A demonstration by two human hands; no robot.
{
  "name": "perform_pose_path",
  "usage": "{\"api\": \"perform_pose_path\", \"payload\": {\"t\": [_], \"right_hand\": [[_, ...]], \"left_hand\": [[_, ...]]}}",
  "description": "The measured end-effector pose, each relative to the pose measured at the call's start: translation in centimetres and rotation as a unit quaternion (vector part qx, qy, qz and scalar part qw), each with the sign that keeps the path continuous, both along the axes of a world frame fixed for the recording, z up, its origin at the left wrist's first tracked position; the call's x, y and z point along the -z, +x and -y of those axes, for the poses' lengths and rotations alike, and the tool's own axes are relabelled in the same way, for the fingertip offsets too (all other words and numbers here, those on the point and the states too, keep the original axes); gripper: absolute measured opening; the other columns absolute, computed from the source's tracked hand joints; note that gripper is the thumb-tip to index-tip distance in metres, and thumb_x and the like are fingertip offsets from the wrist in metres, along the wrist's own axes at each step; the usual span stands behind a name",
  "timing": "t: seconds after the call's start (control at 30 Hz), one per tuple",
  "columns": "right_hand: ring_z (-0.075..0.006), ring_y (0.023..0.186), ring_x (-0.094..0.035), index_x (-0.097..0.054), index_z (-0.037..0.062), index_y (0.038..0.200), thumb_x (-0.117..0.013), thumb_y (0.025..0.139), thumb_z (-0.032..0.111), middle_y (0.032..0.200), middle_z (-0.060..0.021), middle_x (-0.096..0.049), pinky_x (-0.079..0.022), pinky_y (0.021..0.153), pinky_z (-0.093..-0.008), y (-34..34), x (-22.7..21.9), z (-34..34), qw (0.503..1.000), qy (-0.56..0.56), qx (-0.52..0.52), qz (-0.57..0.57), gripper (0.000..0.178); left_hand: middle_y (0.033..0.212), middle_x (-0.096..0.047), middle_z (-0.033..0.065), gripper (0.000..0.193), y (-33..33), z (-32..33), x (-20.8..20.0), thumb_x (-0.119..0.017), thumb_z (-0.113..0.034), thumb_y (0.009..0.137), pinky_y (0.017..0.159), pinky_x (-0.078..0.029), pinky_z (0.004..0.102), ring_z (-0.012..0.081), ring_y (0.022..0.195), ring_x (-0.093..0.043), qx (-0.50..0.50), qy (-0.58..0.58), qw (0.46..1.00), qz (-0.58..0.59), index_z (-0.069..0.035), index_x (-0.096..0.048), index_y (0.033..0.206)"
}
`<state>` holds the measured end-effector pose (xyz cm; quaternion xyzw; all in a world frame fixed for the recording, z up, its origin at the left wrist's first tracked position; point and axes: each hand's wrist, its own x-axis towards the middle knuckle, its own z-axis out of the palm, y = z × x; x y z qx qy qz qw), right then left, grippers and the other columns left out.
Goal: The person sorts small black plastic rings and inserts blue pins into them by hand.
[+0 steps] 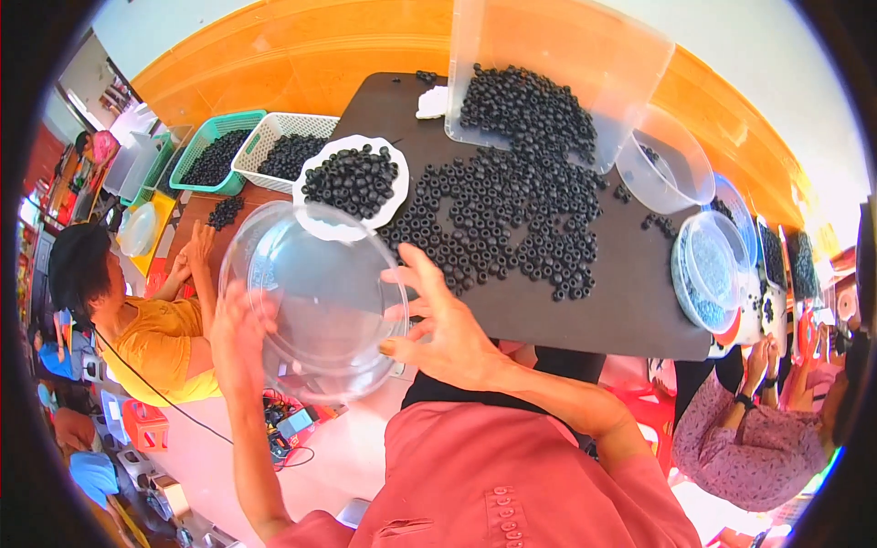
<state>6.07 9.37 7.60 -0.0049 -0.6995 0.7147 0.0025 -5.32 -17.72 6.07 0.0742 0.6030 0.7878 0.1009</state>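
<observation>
Between my hands is a round clear plastic bowl (333,310), held tilted in front of the table's near edge. My left hand (242,333) grips its left side, partly seen through the plastic and a little blurred. On the right side, my right hand (448,329) has its fingertips and thumb curled at the rim. Beyond the bowl stands a white scalloped plate (397,196) heaped with black ring-shaped pieces (350,183). Many more loose black rings (512,219) spread over the dark tabletop (630,306), spilling from a clear bin (566,55) lying on its side.
At the far left are a green basket (219,187) and a white basket (251,163) of black pieces. An empty clear tub (681,173) and stacked round containers (703,274) stand at right. One person (164,338) sits left, another (754,447) right.
</observation>
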Motion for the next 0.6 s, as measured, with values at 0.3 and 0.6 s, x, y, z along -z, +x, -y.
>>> {"api": "perform_pose_path", "payload": {"t": [0.3, 0.6], "right_hand": [[-0.0226, 0.096, -0.062, -0.030, 0.0012, 0.145, -0.061, 0.090, 0.021, 0.129, -0.0171, -0.056, -0.050, 0.080, -0.0344, 2.3, 7.1, 2.7, 0.998, 0.059, 0.012, -0.017, 0.066], [-0.0268, 0.085, -0.066, -0.067, 0.0026, 0.099, -0.073, 0.081, 0.027, 0.097, -0.0119, -0.067, -0.054, 0.070, -0.0360, 4.9, 5.4, 0.3, 0.937, 0.322, 0.030, -0.130, 0.031]], "left_hand": [[0.112, -0.060, 0.0150, 0.061, 12.7, 2.7, 7.8, -0.063, -0.034, 0.088, 0.082, -0.051, 0.0361, 0.0259, 0.096, -0.060, -0.044, 0.072, 0.988, 0.128, -0.006, -0.039, 0.137], [0.104, -0.063, 0.0132, 0.036, 14.8, 5.8, 16.5, -0.063, -0.029, 0.084, 0.081, -0.052, 0.0413, 0.0272, 0.095, -0.060, 0.012, 0.154, 0.952, 0.263, -0.008, -0.055, 0.113]]}}
